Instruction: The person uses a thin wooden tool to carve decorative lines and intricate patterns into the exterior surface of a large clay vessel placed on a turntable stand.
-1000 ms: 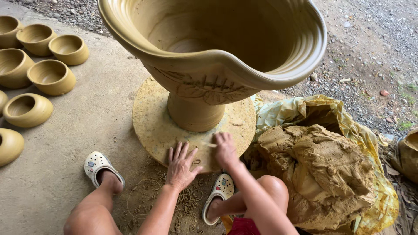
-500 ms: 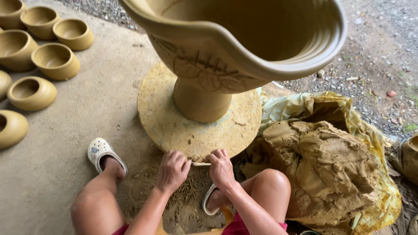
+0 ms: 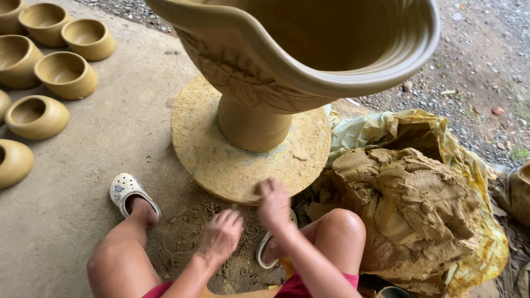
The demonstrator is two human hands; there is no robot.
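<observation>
The right hand (image 3: pixel 273 203) sits at the near rim of the round clay-caked wheel disc (image 3: pixel 210 149), fingers bunched together and pinched on what looks like a thin strip or scraper laid along the rim; motion blur makes it hard to be sure what the fingers close on. Just to its left and a little nearer the body, the left hand (image 3: pixel 222 236) hangs loosely curled over the ground, apart from the disc; I cannot tell whether it grips anything. Straight ahead of both hands, on the middle of the disc, stands the large clay vase (image 3: pixel 287 60), with a narrow foot, a wide flaring wavy lip and leaf-like carving on its side. Under the hands the ground (image 3: pixel 99 165) is strewn with clay crumbs. Left of the left hand is a foot in a white clog (image 3: pixel 126 190); a second clog (image 3: pixel 266 251) shows below the right wrist. To the right of the right hand a big lump of raw clay (image 3: pixel 419 204) lies on yellow plastic sheeting (image 3: pixel 408 124). Far off to the left, small clay bowls (image 3: pixel 66 74) sit in rows
</observation>
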